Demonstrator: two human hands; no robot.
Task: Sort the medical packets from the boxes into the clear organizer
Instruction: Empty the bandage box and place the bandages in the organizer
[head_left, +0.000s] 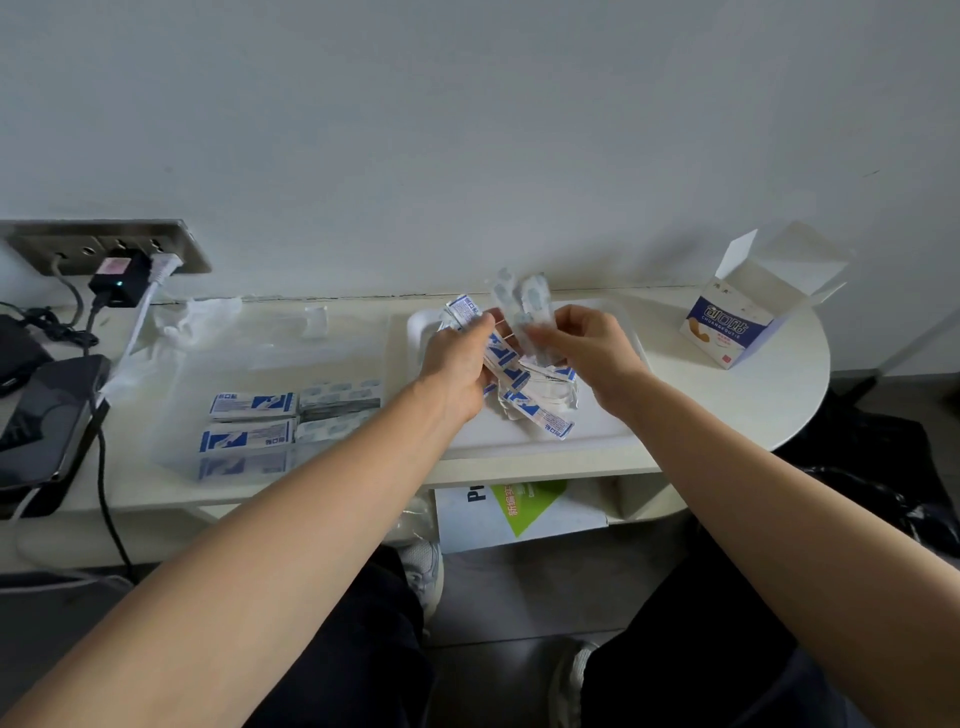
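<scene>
1. Grips a bunch of blue-printed plaster packets (467, 312) in the left hand (457, 364), fingers curled round them.
2. Pinches a few pale, see-through plaster packets (522, 301) in the right hand (587, 353), long axis upright, free ends above the fingertips.
3. Holds both hands close together, almost touching, just above a loose heap of packets (540, 410) on a white tray (415, 327).
4. Puts the clear organizer (218, 364) to the left of both hands on the desk (727, 405): near the left hand, well apart from the right.
5. Shows blue-printed stacks (254, 405) in the compartments farther from the hands and pale stacks (337, 392) in those nearest the left hand, all lying flat with long axes running left to right.
6. Leaves the opened plaster box (727, 327) well off to the right of the right hand.
7. Calls, most likely, for a carry leftward and a turn of the upright pale packets down flat and crosswise. Favours the left hand for reach, yet finds the pale packets in the right, so likely means a reach past the left hand or a hand-over.
</scene>
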